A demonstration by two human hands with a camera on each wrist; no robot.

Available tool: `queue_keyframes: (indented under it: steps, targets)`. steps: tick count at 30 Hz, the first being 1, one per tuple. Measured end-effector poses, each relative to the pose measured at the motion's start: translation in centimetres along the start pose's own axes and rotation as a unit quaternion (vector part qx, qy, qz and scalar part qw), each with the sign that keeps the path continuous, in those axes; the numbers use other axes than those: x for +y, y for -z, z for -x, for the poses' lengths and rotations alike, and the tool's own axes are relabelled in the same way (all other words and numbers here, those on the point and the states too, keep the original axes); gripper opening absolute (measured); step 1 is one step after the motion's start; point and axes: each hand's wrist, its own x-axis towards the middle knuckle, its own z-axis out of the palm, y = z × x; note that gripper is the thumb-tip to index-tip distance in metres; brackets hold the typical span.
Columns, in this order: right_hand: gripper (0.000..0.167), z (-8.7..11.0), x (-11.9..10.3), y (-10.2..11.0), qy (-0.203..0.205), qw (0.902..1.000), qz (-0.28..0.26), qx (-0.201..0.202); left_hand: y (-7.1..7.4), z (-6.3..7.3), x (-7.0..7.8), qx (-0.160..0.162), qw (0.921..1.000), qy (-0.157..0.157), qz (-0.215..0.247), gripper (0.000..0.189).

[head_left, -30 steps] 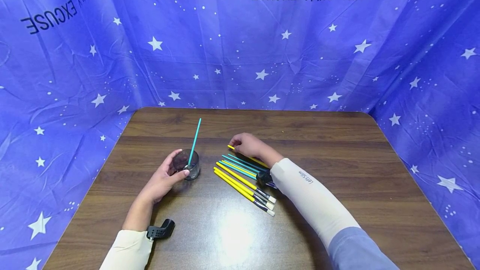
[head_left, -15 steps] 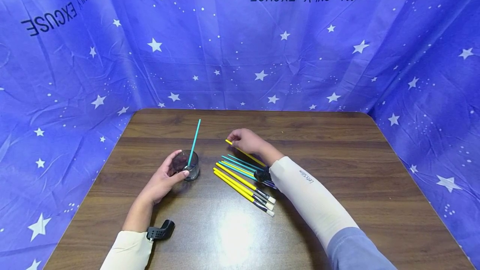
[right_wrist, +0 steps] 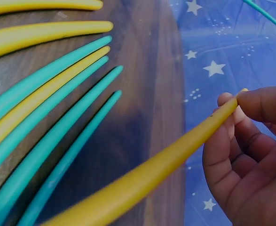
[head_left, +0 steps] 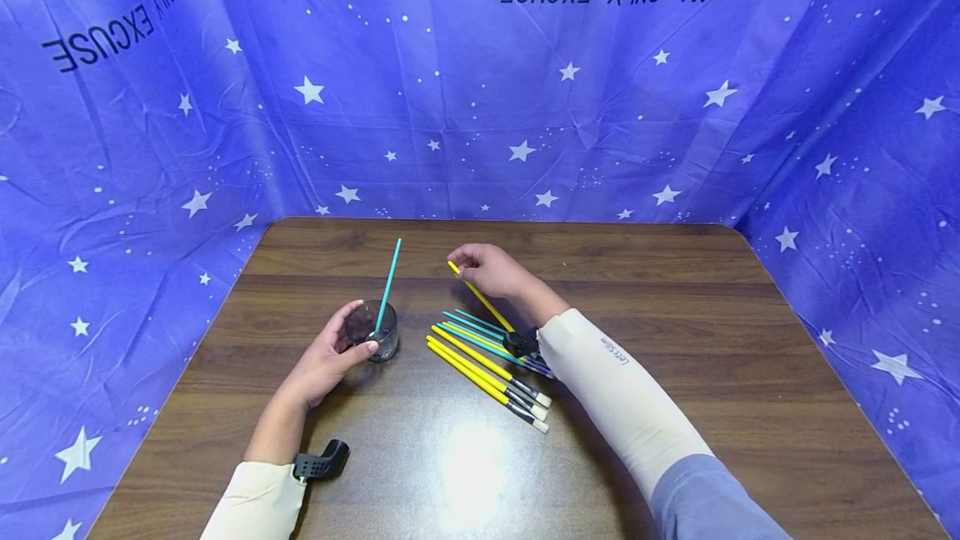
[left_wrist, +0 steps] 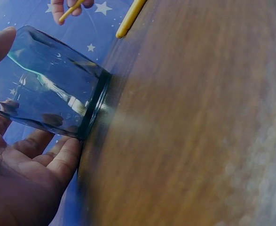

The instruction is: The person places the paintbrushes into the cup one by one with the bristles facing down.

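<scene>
My left hand (head_left: 330,361) grips a dark transparent glass (left_wrist: 48,84) that stands on the table, thumb on one side and fingers on the other. Inside it leans a teal paintbrush (head_left: 388,282), its pale bristles at the bottom as the left wrist view shows. My right hand (head_left: 491,269) pinches a yellow paintbrush (right_wrist: 161,162) close to the tip of its handle, between thumb and fingers. That handle tip is raised, and the brush slants down toward the pile; its bristle end is hidden behind the wrist camera and forearm.
Several yellow and teal paintbrushes (head_left: 468,365) lie side by side on the wooden table (head_left: 360,457), handle tips toward the back left, under and beside my right forearm. Blue star-patterned cloth (head_left: 480,107) hangs behind the table's far edge.
My right hand has moved up and slightly back, lifting the handle tip of the yellow paintbrush away from the pile. My left hand and the glass have stayed in place.
</scene>
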Motion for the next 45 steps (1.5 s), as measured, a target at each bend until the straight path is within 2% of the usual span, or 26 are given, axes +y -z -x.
queue_keyframes:
  steps: [11,15,20,30,41,43,45]
  targets:
    - [0.026,-0.4,-1.6,0.2,-0.005,0.9954,-0.092,0.024,0.1,0.1,0.3,0.003,1.0,0.005,-0.002,0.07]
    - [0.025,-0.5,-2.4,0.3,-0.009,0.9886,-0.144,0.043,0.1,0.0,0.2,0.004,1.0,0.007,-0.004,0.07]
    - [0.03,-0.7,-3.3,0.4,-0.024,0.9696,-0.229,0.082,0.0,-0.2,0.1,0.0,1.0,0.004,-0.004,0.069]
    - [0.03,-0.9,-5.4,0.4,0.007,0.9295,-0.324,0.177,-0.1,-0.1,0.2,0.0,0.9999,0.011,0.003,0.07]
    - [0.031,-1.4,-7.9,-0.5,0.069,0.8621,-0.42,0.275,0.0,0.0,0.1,0.001,1.0,0.005,0.001,0.07]
    - [0.03,-1.5,-8.1,-1.0,0.076,0.8585,-0.421,0.283,0.0,0.0,0.0,0.001,1.0,0.005,0.0,0.07]
    - [0.03,-1.6,-8.1,-1.6,0.078,0.8595,-0.418,0.284,0.0,0.0,-0.1,0.002,1.0,0.005,0.002,0.07]
